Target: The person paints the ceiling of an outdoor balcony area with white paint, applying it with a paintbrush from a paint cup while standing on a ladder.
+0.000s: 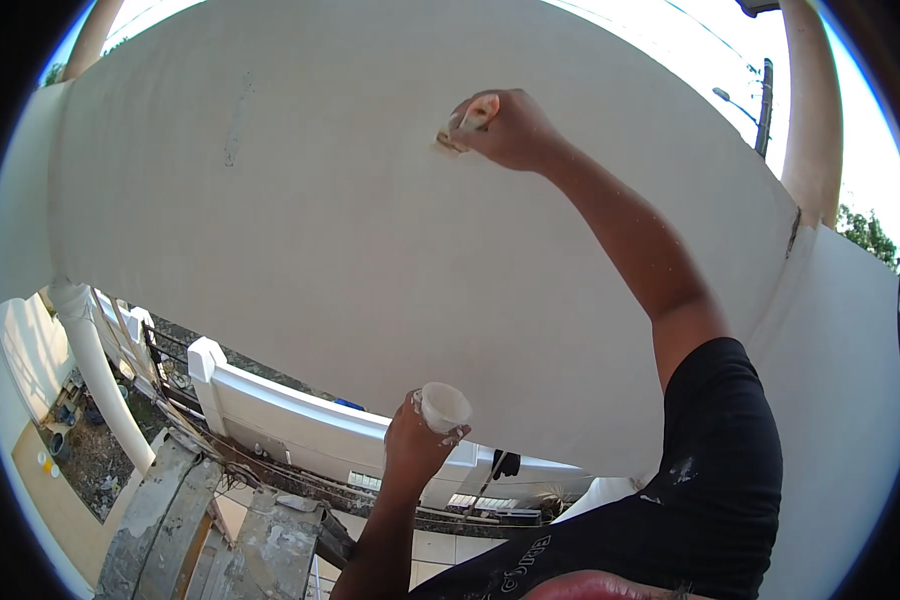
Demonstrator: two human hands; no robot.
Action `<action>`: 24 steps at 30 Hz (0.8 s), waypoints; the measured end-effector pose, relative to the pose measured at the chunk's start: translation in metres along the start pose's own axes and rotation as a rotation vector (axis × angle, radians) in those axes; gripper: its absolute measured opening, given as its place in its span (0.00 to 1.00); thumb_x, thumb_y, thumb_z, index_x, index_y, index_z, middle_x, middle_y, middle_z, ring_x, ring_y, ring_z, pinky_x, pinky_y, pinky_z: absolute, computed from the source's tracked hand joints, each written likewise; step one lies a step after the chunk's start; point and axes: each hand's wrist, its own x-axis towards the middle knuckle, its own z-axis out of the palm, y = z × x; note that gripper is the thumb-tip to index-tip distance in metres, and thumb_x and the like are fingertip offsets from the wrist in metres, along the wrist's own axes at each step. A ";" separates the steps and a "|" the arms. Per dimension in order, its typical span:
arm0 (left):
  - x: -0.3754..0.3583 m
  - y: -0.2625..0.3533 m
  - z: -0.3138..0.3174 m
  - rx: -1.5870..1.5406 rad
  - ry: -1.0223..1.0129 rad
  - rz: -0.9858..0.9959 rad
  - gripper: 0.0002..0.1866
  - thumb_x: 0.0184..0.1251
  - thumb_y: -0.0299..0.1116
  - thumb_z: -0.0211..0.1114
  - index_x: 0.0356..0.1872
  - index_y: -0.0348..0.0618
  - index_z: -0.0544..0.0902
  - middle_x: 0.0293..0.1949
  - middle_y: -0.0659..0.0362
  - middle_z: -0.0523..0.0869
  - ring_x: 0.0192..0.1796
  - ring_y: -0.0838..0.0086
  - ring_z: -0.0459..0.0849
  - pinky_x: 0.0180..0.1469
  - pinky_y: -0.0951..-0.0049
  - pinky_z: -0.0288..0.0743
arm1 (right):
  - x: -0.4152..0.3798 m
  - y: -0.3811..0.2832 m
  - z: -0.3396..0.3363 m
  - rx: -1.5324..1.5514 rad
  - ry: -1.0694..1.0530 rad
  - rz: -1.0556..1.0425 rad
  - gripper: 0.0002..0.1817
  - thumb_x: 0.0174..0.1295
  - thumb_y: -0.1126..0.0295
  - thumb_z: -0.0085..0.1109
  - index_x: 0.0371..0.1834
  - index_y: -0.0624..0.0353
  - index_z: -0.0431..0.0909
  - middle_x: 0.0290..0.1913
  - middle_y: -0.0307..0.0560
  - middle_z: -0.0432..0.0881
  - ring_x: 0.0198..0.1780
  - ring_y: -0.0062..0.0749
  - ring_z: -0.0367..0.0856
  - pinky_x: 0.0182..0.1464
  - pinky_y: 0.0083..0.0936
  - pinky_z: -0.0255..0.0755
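High against the pale wall (300, 230), my right hand (515, 130) is closed round a small hand tool (481, 112). The tool has a whitish, orange-marked handle and a brownish flat end at the wall's surface; I cannot tell whether it is a brush or a scraper. Lower down, my left hand (422, 450) grips a white plastic cup (446, 406) with its mouth turned up towards me. White smears mark the fingers around the cup. A dark rough streak (236, 125) runs down the wall left of my right hand.
Weathered planks (160, 520) lie below at the left, beside a white downpipe (110, 390). A white-topped boundary wall (270, 392) runs below the large wall. Beige columns (813, 110) stand at both sides, and a crack (794, 232) shows near the right one.
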 end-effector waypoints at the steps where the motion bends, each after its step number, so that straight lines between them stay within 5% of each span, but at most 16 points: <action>1: 0.001 -0.001 0.001 -0.007 0.007 0.010 0.38 0.41 0.40 0.84 0.53 0.37 0.74 0.45 0.46 0.85 0.49 0.52 0.86 0.51 0.57 0.81 | 0.037 0.031 -0.021 -0.181 0.018 0.125 0.21 0.52 0.55 0.70 0.37 0.64 0.84 0.33 0.50 0.86 0.35 0.38 0.85 0.36 0.31 0.78; 2: 0.001 -0.004 0.002 -0.010 0.008 0.011 0.38 0.41 0.40 0.84 0.53 0.37 0.74 0.45 0.46 0.85 0.49 0.52 0.86 0.51 0.57 0.81 | 0.067 0.059 -0.045 -0.280 0.096 0.074 0.20 0.54 0.60 0.71 0.39 0.66 0.82 0.31 0.49 0.85 0.32 0.31 0.84 0.36 0.30 0.77; 3: 0.001 -0.006 0.002 -0.024 0.025 0.028 0.38 0.41 0.40 0.84 0.53 0.37 0.74 0.45 0.46 0.85 0.49 0.52 0.86 0.51 0.57 0.81 | 0.092 0.087 -0.066 -0.042 0.113 0.054 0.24 0.53 0.57 0.72 0.39 0.70 0.80 0.31 0.52 0.84 0.33 0.31 0.85 0.36 0.31 0.78; 4: 0.002 -0.008 0.003 -0.036 0.041 0.041 0.38 0.41 0.40 0.84 0.53 0.37 0.74 0.45 0.47 0.85 0.49 0.52 0.86 0.51 0.57 0.81 | 0.113 0.107 -0.086 0.028 0.243 0.037 0.17 0.59 0.58 0.66 0.38 0.63 0.80 0.31 0.49 0.84 0.32 0.36 0.85 0.36 0.34 0.79; 5: 0.002 -0.007 0.002 -0.035 0.048 0.039 0.38 0.41 0.40 0.84 0.53 0.37 0.74 0.45 0.47 0.85 0.49 0.52 0.86 0.51 0.57 0.81 | 0.115 0.084 -0.117 -0.372 0.201 0.091 0.09 0.59 0.66 0.62 0.30 0.62 0.81 0.24 0.48 0.80 0.30 0.31 0.81 0.36 0.30 0.75; 8: 0.001 -0.005 -0.001 0.004 0.053 0.014 0.37 0.41 0.40 0.84 0.52 0.37 0.74 0.45 0.47 0.85 0.49 0.54 0.87 0.51 0.57 0.81 | 0.127 0.069 -0.133 -0.186 0.360 -0.141 0.11 0.59 0.66 0.62 0.34 0.65 0.81 0.22 0.47 0.81 0.29 0.30 0.82 0.36 0.32 0.76; 10: 0.002 -0.004 -0.002 -0.040 0.018 0.006 0.39 0.42 0.41 0.83 0.55 0.38 0.73 0.46 0.45 0.84 0.50 0.50 0.85 0.52 0.53 0.79 | 0.120 0.070 -0.118 -0.417 0.413 -0.109 0.16 0.60 0.62 0.66 0.38 0.66 0.78 0.20 0.41 0.79 0.25 0.24 0.77 0.31 0.29 0.75; 12: 0.003 -0.005 0.000 -0.034 0.033 0.017 0.39 0.42 0.41 0.83 0.55 0.38 0.73 0.46 0.46 0.84 0.51 0.50 0.85 0.53 0.53 0.79 | 0.096 0.055 -0.090 -0.826 0.169 -0.057 0.09 0.65 0.61 0.58 0.37 0.54 0.80 0.34 0.43 0.83 0.34 0.41 0.84 0.39 0.38 0.79; 13: 0.003 -0.006 0.000 -0.024 0.058 0.023 0.39 0.42 0.41 0.83 0.55 0.38 0.73 0.46 0.46 0.84 0.51 0.50 0.84 0.53 0.53 0.79 | 0.067 0.060 -0.062 -0.748 0.256 -0.323 0.07 0.67 0.64 0.53 0.33 0.50 0.79 0.36 0.40 0.81 0.38 0.43 0.82 0.41 0.41 0.78; 15: 0.001 0.000 -0.004 -0.038 0.051 0.006 0.39 0.41 0.40 0.84 0.55 0.38 0.73 0.46 0.46 0.84 0.52 0.50 0.84 0.53 0.53 0.78 | 0.006 0.037 -0.017 -0.803 -0.061 -0.355 0.06 0.59 0.75 0.57 0.35 0.49 0.81 0.40 0.34 0.80 0.49 0.31 0.82 0.42 0.30 0.80; 16: 0.002 0.003 -0.005 -0.050 0.043 -0.011 0.39 0.41 0.40 0.84 0.55 0.38 0.73 0.46 0.46 0.84 0.52 0.50 0.84 0.53 0.54 0.78 | -0.024 0.031 0.000 -0.790 -0.116 -0.427 0.06 0.57 0.77 0.59 0.33 0.50 0.80 0.38 0.34 0.79 0.45 0.30 0.82 0.39 0.31 0.80; 19: 0.002 0.003 -0.003 -0.099 0.087 -0.022 0.39 0.41 0.39 0.84 0.55 0.38 0.73 0.47 0.46 0.83 0.53 0.50 0.83 0.54 0.54 0.78 | -0.090 0.015 0.018 -0.502 -0.089 -0.480 0.09 0.53 0.76 0.66 0.36 0.52 0.81 0.34 0.37 0.80 0.35 0.33 0.82 0.34 0.30 0.78; 22: 0.002 0.001 0.002 -0.099 0.199 0.016 0.39 0.41 0.37 0.84 0.55 0.39 0.73 0.48 0.47 0.83 0.52 0.50 0.83 0.53 0.53 0.78 | -0.130 -0.013 0.007 -0.059 -0.036 -0.229 0.10 0.52 0.77 0.70 0.36 0.54 0.82 0.32 0.37 0.81 0.31 0.29 0.81 0.33 0.26 0.76; 24: 0.006 -0.002 0.006 -0.095 0.288 0.144 0.37 0.41 0.32 0.84 0.53 0.37 0.73 0.45 0.51 0.83 0.48 0.60 0.86 0.50 0.63 0.82 | -0.144 -0.023 0.001 0.219 0.053 -0.103 0.06 0.54 0.73 0.72 0.35 0.57 0.85 0.32 0.39 0.84 0.30 0.26 0.83 0.33 0.22 0.77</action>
